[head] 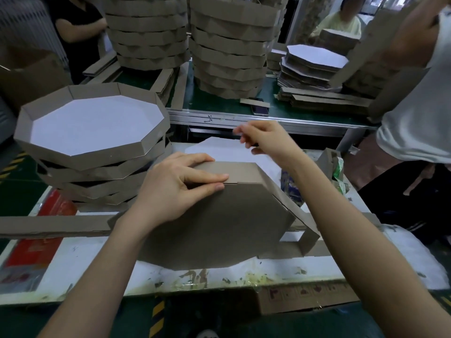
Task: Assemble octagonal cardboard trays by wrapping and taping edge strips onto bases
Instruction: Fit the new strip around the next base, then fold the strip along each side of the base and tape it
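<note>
The tray base (219, 228) stands tilted on the white table (97, 259) at the centre, brown side toward the person. A strip (234, 173) already runs along its 12 o'clock edge and down the 2 o'clock side, but the loose end (310, 237) at 4 o'clock hangs free, and the lower edges are bare; no tape shows clearly. The left hand (175, 189) presses the strip to the base at the seam with straight fingers and thumb. The right hand (266, 140), raised at 12 o'clock, has its fingertips pinched; whether it holds tape cannot be told. This tray looks roughly half wrapped. A stack of finished trays (80, 157) sits at 10 o'clock, with taller stacks (229, 57) beyond.
</note>
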The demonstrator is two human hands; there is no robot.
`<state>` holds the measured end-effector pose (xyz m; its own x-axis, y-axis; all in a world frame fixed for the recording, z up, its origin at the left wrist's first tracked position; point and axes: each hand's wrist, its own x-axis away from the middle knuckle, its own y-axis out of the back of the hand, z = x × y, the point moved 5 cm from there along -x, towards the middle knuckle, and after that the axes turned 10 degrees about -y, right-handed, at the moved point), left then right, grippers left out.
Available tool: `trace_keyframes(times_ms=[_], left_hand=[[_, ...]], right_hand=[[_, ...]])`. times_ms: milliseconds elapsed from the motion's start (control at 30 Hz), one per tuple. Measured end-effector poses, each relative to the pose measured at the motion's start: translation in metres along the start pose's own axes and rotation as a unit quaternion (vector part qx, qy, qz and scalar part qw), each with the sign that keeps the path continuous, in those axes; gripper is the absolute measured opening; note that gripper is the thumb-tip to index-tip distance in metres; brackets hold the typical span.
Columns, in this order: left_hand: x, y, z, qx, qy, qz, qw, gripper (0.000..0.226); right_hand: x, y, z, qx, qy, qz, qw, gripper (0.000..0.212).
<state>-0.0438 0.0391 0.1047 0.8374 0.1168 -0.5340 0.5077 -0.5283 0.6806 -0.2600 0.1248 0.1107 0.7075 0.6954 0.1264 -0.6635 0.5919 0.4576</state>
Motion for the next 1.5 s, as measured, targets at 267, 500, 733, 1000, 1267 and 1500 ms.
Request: trace_keyframes(times_ms=[267, 500, 733, 1000, 1267, 1500], left_hand=[[-0.002, -0.002, -0.001, 0.007, -0.001, -0.008, 1.000, 0.031], [-0.014, -0.007, -0.005, 0.003, -0.016, -0.008, 1.000, 0.030], [-0.035, -0.020, -0.012, -0.012, -0.002, 0.015, 1.000, 0.025], [-0.036, -0.023, -0.023, -0.012, -0.016, 0.026, 0.999, 0.030], [-0.032, -0.022, -0.025, -0.014, -0.005, 0.012, 1.000, 0.030], [-0.032, -0.023, -0.028, -0.016, 0.000, 0.019, 1.000, 0.031]], right_hand=[[-0.075, 0.084, -0.146, -0.066, -0.280, -0.233, 0.929, 0.007], [-0.080, 0.094, -0.255, 0.072, -0.415, -0.222, 0.880, 0.035], [-0.077, 0.099, -0.279, 0.127, -0.446, -0.198, 0.864, 0.046], [-0.076, 0.101, -0.302, 0.011, -0.496, -0.138, 0.857, 0.040], [-0.066, 0.098, -0.293, -0.347, -0.421, -0.283, 0.789, 0.038], [-0.052, 0.092, -0.290, -0.431, -0.357, -0.324, 0.762, 0.021]])
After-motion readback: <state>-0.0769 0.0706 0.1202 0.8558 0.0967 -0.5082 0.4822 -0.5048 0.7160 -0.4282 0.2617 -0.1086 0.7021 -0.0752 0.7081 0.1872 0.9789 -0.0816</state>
